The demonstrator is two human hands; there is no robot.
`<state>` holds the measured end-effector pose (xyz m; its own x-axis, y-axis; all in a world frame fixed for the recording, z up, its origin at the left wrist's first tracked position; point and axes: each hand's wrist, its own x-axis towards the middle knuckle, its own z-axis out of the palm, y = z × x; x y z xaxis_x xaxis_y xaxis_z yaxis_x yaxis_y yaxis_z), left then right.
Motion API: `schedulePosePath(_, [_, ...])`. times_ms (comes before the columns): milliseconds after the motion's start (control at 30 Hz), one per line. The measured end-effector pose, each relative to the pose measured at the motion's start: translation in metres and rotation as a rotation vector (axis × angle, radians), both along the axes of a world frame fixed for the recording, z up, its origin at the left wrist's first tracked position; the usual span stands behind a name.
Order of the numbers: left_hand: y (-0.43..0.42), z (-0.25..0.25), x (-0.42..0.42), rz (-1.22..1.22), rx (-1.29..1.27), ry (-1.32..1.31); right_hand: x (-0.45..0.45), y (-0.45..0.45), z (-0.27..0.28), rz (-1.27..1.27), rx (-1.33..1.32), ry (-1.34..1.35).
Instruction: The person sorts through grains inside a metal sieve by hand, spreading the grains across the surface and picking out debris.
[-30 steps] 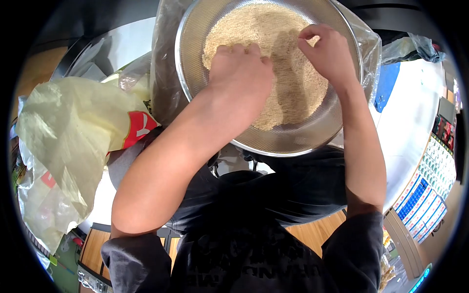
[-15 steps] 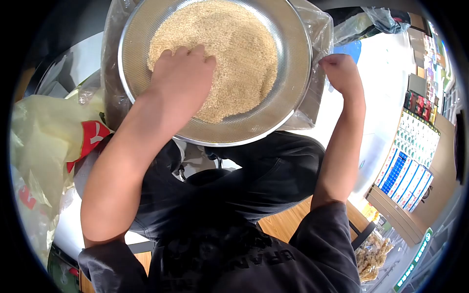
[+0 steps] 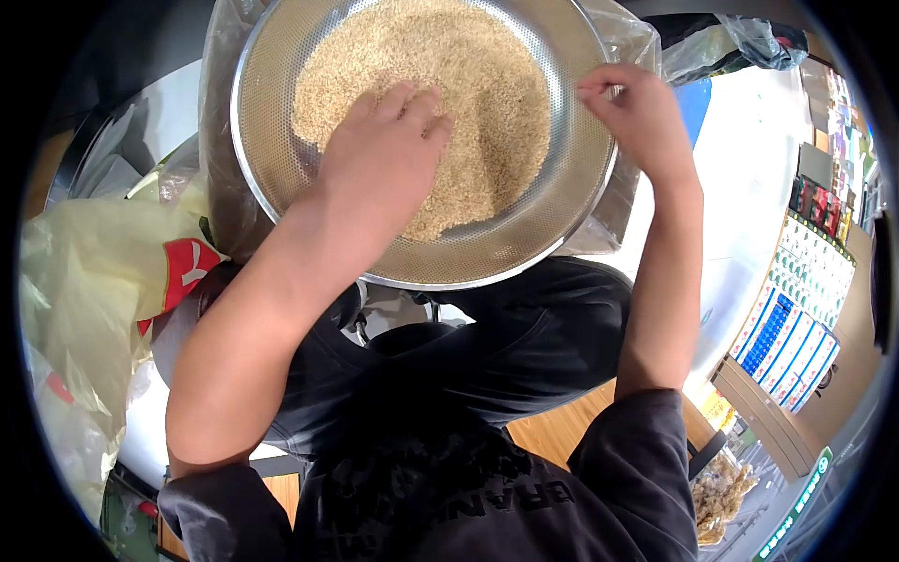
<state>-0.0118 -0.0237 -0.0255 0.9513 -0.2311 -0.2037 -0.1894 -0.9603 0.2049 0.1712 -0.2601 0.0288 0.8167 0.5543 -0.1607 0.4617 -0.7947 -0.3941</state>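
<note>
My left hand (image 3: pixel 389 155) is over the sieve (image 3: pixel 267 155), palm down, fingers slightly spread and tips down at the grain (image 3: pixel 496 89); I can't see under my palm, so I can't tell whether it grips any. My right hand (image 3: pixel 646 117) is well apart from it, at the sieve's right rim, thumb and forefinger pointing inward. Their tips seem to meet, but I can't tell whether they fully close or pinch something tiny.

The grain lies loose inside the sieve, heaped off its near wall, with bare mesh showing around the near and side edges. A clear plastic sheet (image 3: pixel 225 192) sticks out past the sieve's left and right sides. The sieve's near rim overhangs my trouser legs (image 3: pixel 552 323); I can't tell what bears its weight there. Left of the sieve sprawls a yellowish bag (image 3: pixel 89 267); right of it runs a white table (image 3: pixel 744 164).

As I judge it, neither hand clamps the rim, so a hard sweep or a knee bumping up could tip the sieve and spill grain over its near edge. A careless flick of my right fingers could drop bits back in, and my left arm's shadow could hide small specks.
</note>
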Motion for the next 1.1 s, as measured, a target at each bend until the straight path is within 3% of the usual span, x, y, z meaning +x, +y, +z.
schedulePosePath(133, [-0.006, -0.002, -0.005, -0.04, -0.087, 0.05, -0.005, 0.019, -0.024, 0.092, -0.21, 0.038])
schedulePosePath(200, [-0.006, 0.0, -0.008, -0.035, -0.098, 0.062, -0.001, 0.02, -0.037, 0.165, -0.304, -0.088])
schedulePosePath(400, [-0.004, 0.01, -0.001, -0.03, -0.071, 0.068, -0.002, 0.03, -0.046, 0.024, -0.449, -0.04])
schedulePosePath(467, [-0.002, 0.026, 0.014, 0.049, -0.211, 0.401, 0.001, 0.031, -0.049, -0.003, -0.561, -0.038])
schedulePosePath(600, [-0.005, 0.015, 0.008, 0.065, -0.169, 0.427, 0.0, 0.032, -0.048, 0.056, -0.521, -0.009])
schedulePosePath(667, [-0.006, 0.004, -0.007, -0.023, -0.025, 0.087, 0.002, 0.032, -0.049, 0.004, -0.5, 0.04])
schedulePosePath(1100, [-0.009, 0.005, -0.005, -0.01, 0.008, 0.072, 0.005, 0.026, -0.059, 0.058, -0.434, -0.04])
